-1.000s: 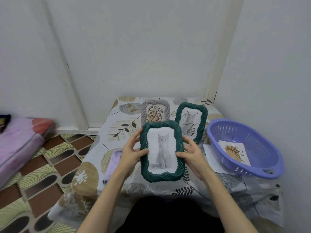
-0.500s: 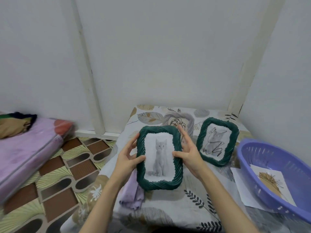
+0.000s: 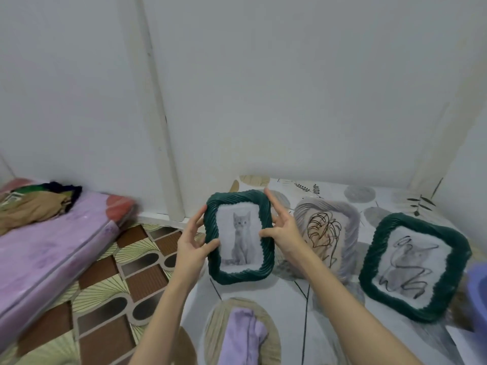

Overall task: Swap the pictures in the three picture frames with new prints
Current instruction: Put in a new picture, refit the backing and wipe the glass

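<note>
**Kitten frame held upright at the left of the table**

We hold the green frame with the kitten (image 3: 240, 235) between both hands, upright, its lower edge at or just above the table cloth (image 3: 284, 306) – we cannot tell if it touches. Our left hand (image 3: 193, 245) grips its left side, thumb on the front rim and fingers behind. Our right hand (image 3: 283, 229) grips the right side, thumb on the rim, with the index finger stretched up along the top corner. The frame is a rounded rectangle with a thick border of twisted, rope-like ridges, dark green and a little glossy. The print inside shows a grey kitten sitting on a pale ground.

Just beside it, to the right, stands the grey frame (image 3: 328, 233), with the same ridged border, holding a line drawing of a leaf; our right forearm partly covers it. Further right, the second green frame (image 3: 413, 267) leans with an abstract grey and black print. A folded lilac cloth (image 3: 243, 335) lies near the front edge. A small part of the purple basket (image 3: 478, 291) shows at the right border, with white paper (image 3: 466, 341) below it. The table cloth is smooth, printed with leaves.

Compared with half a second ago, the kitten frame now sits further left and lower – clear of the grey frame, which it covered before. The basket has nearly left the view.

We can read no writing or label anywhere.
</note>
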A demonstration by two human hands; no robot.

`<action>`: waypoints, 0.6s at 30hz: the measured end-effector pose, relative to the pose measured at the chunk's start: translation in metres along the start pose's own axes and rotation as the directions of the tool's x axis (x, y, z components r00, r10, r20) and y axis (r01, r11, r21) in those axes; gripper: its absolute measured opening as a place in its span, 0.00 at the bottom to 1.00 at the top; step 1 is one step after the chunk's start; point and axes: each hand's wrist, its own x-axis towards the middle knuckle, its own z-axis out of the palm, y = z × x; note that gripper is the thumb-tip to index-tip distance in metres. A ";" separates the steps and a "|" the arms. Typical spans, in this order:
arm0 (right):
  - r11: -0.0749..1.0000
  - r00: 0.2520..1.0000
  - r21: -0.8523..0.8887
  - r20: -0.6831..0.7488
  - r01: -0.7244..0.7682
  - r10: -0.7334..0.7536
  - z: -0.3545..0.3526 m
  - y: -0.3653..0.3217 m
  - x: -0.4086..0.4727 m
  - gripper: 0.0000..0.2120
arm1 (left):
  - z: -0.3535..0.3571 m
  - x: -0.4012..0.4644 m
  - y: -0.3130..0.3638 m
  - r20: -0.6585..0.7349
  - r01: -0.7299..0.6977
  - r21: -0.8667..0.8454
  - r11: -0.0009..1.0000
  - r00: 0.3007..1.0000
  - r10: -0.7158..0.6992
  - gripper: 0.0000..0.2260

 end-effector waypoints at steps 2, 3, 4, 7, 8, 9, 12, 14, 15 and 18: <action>1.000 1.000 0.015 -0.016 -0.015 0.015 -0.002 0.010 0.011 0.46 | 0.000 0.004 -0.009 -0.023 0.002 0.004 1.000 1.000 -0.002 0.32; 1.000 1.000 0.017 -0.016 -0.023 0.023 -0.003 0.014 0.017 0.46 | -0.001 0.006 -0.013 -0.036 0.006 0.000 1.000 0.999 -0.006 0.32; 0.999 0.999 0.021 -0.015 -0.032 0.033 -0.003 0.017 0.021 0.46 | -0.001 0.008 -0.017 -0.047 0.013 -0.007 1.000 0.999 -0.013 0.32; 0.997 0.998 0.042 -0.027 -0.064 0.065 -0.006 0.023 0.029 0.46 | 0.002 0.008 -0.027 -0.073 0.009 -0.019 1.000 0.997 -0.011 0.32; 0.997 0.997 0.039 -0.035 -0.069 0.070 -0.007 0.026 0.029 0.45 | 0.005 0.006 -0.028 -0.075 -0.001 -0.012 1.000 0.997 0.000 0.32; 0.997 0.997 0.032 -0.043 -0.069 0.071 -0.008 0.028 0.028 0.45 | 0.007 0.002 -0.029 -0.073 -0.012 -0.004 1.000 0.997 0.011 0.32; 0.996 0.995 0.042 -0.060 -0.073 0.075 -0.008 0.036 0.024 0.44 | 0.011 -0.006 -0.031 -0.063 -0.026 0.017 1.000 0.998 0.028 0.31; 0.997 0.995 0.043 -0.068 -0.072 0.074 -0.008 0.037 0.024 0.44 | 0.011 -0.007 -0.034 -0.073 -0.026 0.038 0.999 0.997 0.028 0.32; 0.997 0.995 0.031 -0.072 -0.065 0.067 -0.008 0.037 0.024 0.44 | 0.010 -0.007 -0.034 -0.083 -0.022 0.046 0.999 0.996 0.026 0.32; 0.998 0.997 -0.044 -0.069 -0.038 0.035 -0.007 0.035 0.021 0.44 | 0.012 -0.009 -0.032 -0.087 -0.035 0.075 0.997 0.995 0.041 0.32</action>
